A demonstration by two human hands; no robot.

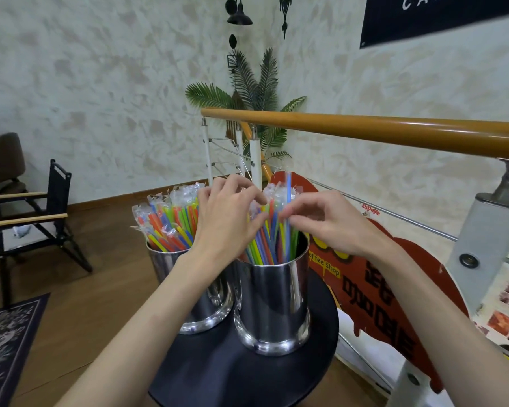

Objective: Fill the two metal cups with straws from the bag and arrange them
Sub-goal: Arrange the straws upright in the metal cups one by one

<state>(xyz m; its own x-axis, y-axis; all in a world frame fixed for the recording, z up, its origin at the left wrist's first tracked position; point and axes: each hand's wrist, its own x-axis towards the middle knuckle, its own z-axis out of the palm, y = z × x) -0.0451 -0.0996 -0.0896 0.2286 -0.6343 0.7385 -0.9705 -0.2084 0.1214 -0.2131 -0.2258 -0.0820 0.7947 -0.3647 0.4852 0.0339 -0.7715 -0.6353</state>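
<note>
Two metal cups stand on the round black surface (218,374), both already packed with wrapped straws: the near right cup (274,304) and the far left cup (194,292). Filling looks done; arranging remains. Left hand (224,221) and right hand (329,221) pinch the right cup's straws (269,230). No bag shows.
</note>
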